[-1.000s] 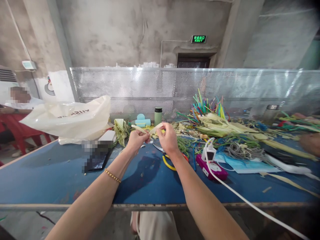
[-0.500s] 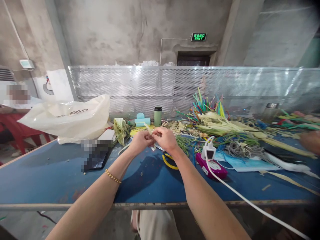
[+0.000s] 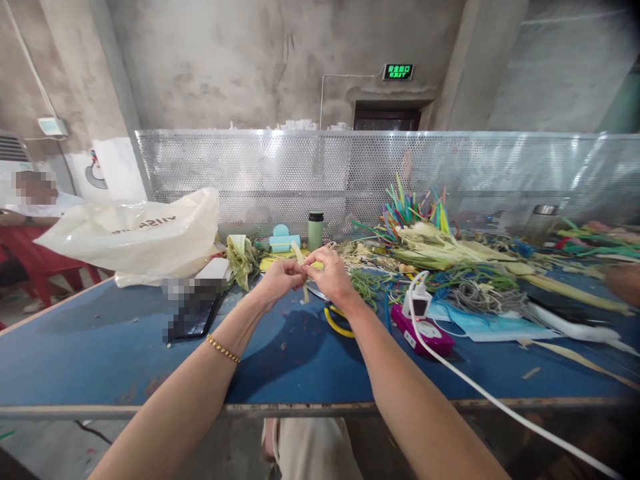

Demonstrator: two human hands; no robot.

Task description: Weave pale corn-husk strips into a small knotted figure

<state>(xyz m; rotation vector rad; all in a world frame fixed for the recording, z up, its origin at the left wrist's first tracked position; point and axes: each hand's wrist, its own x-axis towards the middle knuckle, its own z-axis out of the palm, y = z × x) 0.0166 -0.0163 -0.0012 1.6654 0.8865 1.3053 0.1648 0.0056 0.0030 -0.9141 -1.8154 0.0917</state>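
Observation:
Above the blue table (image 3: 285,373), my left hand (image 3: 281,283) and my right hand (image 3: 327,273) meet fingertip to fingertip. Both pinch a narrow pale strip (image 3: 297,251) that looks like plant husk. One end of the strip points up past my fingers, and its other end hangs below them; the middle is hidden by my fingertips. Under my right wrist lies a tool with yellow handles (image 3: 339,325), partly covered, with some grey metal showing beside it. Just beyond my hands is a yellow sheet (image 3: 269,263).
A purple power socket (image 3: 425,333) with a plugged-in white cable (image 3: 480,392) sits right. Behind it are pale husks (image 3: 430,245), green cords (image 3: 367,288) and a blue mask (image 3: 493,325). A green bottle (image 3: 315,233), dark phone (image 3: 197,317) and white bag (image 3: 135,233) stand or lie around.
The strip has turned a little, its upper end higher and its lower end hanging further down. My left hand has shifted slightly, its fingers still against my right hand's.

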